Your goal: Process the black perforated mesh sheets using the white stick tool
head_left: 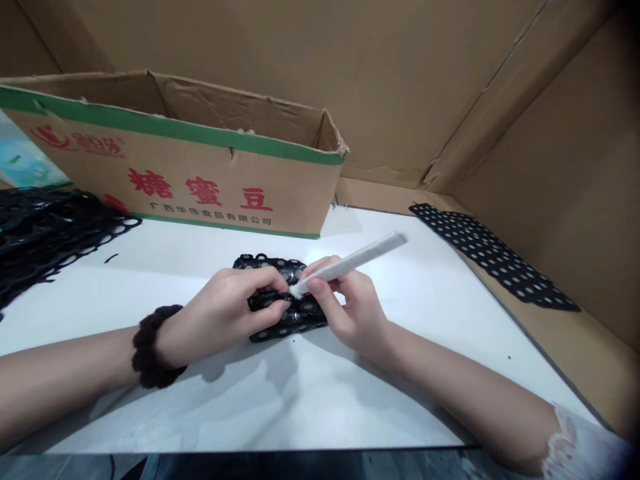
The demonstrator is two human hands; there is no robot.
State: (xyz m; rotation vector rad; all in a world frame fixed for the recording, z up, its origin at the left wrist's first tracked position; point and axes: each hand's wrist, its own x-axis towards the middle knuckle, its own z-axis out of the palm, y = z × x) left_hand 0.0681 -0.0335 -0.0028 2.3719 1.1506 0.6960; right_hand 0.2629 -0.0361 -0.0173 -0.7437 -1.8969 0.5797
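On the front wall of the cardboard carton point(180, 160), near the far left corner of the tabletop point(150, 407), large red characters point(203, 191) read 糖蜜豆. A smaller dark line point(211, 215) beneath them, close above the carton's bottom edge, reads 广西华伟食品有限公司. Toward its upper left corner, a red logo point(50, 137) sits beside red lettering point(100, 144) too indistinct to read surely.

Light is glaring off the white tabletop point(200, 413) — soft shadows are spreading below the left hand point(225, 307) and right hand point(357, 310) — while the right edge is lying dim.
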